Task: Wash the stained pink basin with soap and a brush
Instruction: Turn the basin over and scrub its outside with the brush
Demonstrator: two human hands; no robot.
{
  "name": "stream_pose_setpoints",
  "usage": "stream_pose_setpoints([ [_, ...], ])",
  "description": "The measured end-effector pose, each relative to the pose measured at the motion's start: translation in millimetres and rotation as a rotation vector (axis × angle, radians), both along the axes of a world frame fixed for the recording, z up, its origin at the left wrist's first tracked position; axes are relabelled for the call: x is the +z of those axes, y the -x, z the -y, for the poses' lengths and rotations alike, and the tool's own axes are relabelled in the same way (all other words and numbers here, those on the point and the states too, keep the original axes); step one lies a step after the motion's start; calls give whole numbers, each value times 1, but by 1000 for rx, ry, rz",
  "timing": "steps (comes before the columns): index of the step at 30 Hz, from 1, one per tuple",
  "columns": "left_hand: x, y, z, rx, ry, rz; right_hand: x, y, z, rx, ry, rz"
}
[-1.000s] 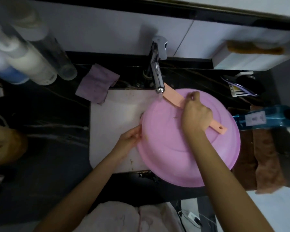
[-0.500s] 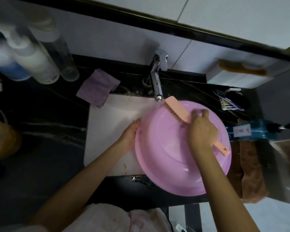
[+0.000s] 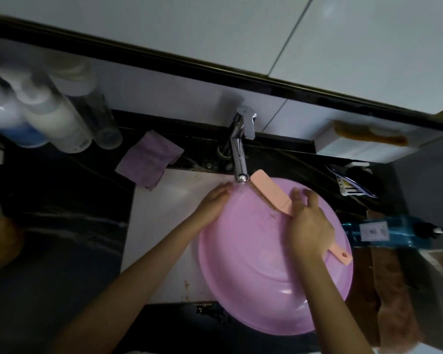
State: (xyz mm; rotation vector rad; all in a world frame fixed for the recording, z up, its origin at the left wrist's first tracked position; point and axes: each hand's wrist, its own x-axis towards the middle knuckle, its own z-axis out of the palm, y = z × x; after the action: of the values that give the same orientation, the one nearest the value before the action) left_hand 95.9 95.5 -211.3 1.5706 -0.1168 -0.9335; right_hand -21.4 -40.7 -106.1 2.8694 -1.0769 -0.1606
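Note:
The pink basin (image 3: 253, 272) lies tilted over the white sink (image 3: 161, 226), its inside facing up. A small dark stain shows on it near the bristles. My right hand (image 3: 308, 223) grips the handle of a salmon-pink scrub brush (image 3: 269, 191). The brush head rests on the basin's far rim, under the chrome tap (image 3: 239, 159). My left hand (image 3: 214, 200) holds the basin's upper left rim, fingers close to the tap's spout.
A purple cloth (image 3: 149, 159) lies left of the tap on the black counter (image 3: 49, 238). Several bottles (image 3: 51, 116) stand at the far left. A blue bottle (image 3: 389, 232) lies right of the basin, brown towels (image 3: 394, 297) below it. A white shelf (image 3: 363, 146) carries a brush.
My left hand slid up the basin's rim from its left side toward the tap. The view tilted upward; the brush stays on the far rim.

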Motion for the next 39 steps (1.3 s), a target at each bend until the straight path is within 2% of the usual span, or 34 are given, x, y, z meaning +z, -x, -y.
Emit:
stream_pose_setpoints([
  [2, 16, 0, 10, -120, 26, 175, -2, -3, -1, 1, -12, 7],
  [4, 23, -5, 26, -239, -65, 343, -3, -5, -1, -6, -14, 16],
  [5, 23, -8, 31, -266, -92, 345, -4, -5, -1, 1, -7, 21],
  [9, 17, -10, 14, -102, 89, -102, -5, -5, 0, -5, 1, 48],
  [11, 15, 11, -2, 29, 87, -213, -6, -4, 0, -9, 8, 54],
  [13, 13, 32, -11, 140, 105, -161, -6, -3, 0, -6, 19, 37],
  [16, 19, 17, -3, 111, 162, -11, -5, -1, 1, -7, 40, 31],
  [18, 20, -5, 9, 49, 188, -47, -2, 1, 2, -4, 11, 39],
  [20, 22, -14, 16, 23, 217, -191, -3, 0, 3, -15, -16, 56],
  [24, 7, 16, 1, 199, 179, -401, -7, -4, 0, 23, 43, 28],
  [27, 11, 29, -9, 199, 211, -385, -7, 0, 1, 31, 34, -23],
  [33, 22, -27, 21, -103, 127, -217, -6, 0, 0, 9, 9, -31],
  [36, 19, -23, 23, -69, 84, -265, -7, 0, 1, -19, 17, -38],
  [39, 9, 3, 4, 22, 175, -321, -8, -3, -1, -8, 35, -41],
])
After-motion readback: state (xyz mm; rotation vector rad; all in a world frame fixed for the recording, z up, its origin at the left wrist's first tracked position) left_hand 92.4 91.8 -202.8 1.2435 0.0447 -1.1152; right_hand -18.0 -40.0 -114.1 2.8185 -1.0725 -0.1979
